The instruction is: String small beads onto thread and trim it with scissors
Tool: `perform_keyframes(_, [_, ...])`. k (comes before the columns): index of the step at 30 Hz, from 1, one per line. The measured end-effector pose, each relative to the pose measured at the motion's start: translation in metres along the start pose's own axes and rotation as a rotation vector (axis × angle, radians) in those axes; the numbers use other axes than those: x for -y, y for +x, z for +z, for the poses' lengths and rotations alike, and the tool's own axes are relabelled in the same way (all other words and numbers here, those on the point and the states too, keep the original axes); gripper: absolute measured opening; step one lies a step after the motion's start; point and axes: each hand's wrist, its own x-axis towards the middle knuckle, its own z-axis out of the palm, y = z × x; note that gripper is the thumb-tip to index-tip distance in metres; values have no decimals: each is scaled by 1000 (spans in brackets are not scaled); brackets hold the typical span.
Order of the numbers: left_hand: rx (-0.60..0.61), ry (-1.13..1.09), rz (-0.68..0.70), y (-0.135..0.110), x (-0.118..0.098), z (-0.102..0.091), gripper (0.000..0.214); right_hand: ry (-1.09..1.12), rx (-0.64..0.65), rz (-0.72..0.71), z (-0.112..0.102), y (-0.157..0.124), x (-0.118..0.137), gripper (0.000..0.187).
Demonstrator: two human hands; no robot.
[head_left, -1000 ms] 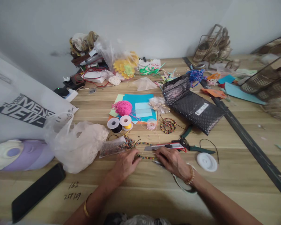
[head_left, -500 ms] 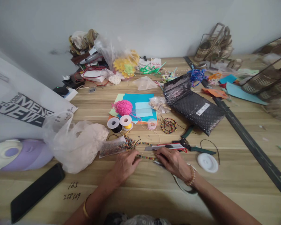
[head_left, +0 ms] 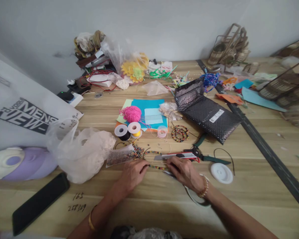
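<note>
A short string of multicoloured beads (head_left: pixel 158 167) stretches between my two hands, just above the wooden table. My left hand (head_left: pixel 134 171) pinches its left end, thumb and forefinger together. At the other end, the fingers of my right hand (head_left: pixel 180 169) are closed on the string; the exact grip is partly hidden. Scissors (head_left: pixel 194 199) lie partly under my right hand and wrist. Beyond the fingers rest a red utility knife (head_left: pixel 178 155) and green-handled pruners (head_left: pixel 199 152). A clear bag of beads (head_left: pixel 119 156) lies close to my left hand, with loose beads (head_left: pixel 139 151) at its mouth.
Behind are thread spools (head_left: pixel 122 132), pink yarn (head_left: pixel 131 114), beaded bracelets (head_left: pixel 179 133) and a black bubble mailer (head_left: pixel 209 113). A white spool (head_left: pixel 221 173) lies right. On the left are a plastic bag (head_left: pixel 87 156) and a phone (head_left: pixel 41 203).
My left hand has shifted slightly, its thumb and fingertips drawn closer together at the string's left end. The right hand stays almost still.
</note>
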Motion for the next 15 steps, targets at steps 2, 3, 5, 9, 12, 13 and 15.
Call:
perform_keyframes(2, [3, 9, 9, 0, 1, 1, 18, 6, -3, -2, 0, 0, 0, 19])
perform_keyframes(3, [6, 18, 10, 0, 1, 2, 18, 11, -3, -3, 0, 0, -1, 19])
perform_keyframes(5, [12, 40, 12, -1, 0, 2, 18, 16, 0, -5, 1, 0, -1, 19])
perform_keyframes(9, [29, 70, 13, 0, -3, 0, 16, 1, -3, -8, 1, 0, -2, 21])
perform_keyframes(12, [33, 83, 17, 1, -6, -3, 16, -3, -12, -15, 1, 0, -2, 22])
perform_keyframes(13, [34, 87, 19, 1, -6, -4, 15, -1, -15, -16, 1, 0, -1, 22])
perform_keyframes(15, [36, 94, 19, 2, -7, -5, 14, 2, -18, -13, 1, 0, -1, 23])
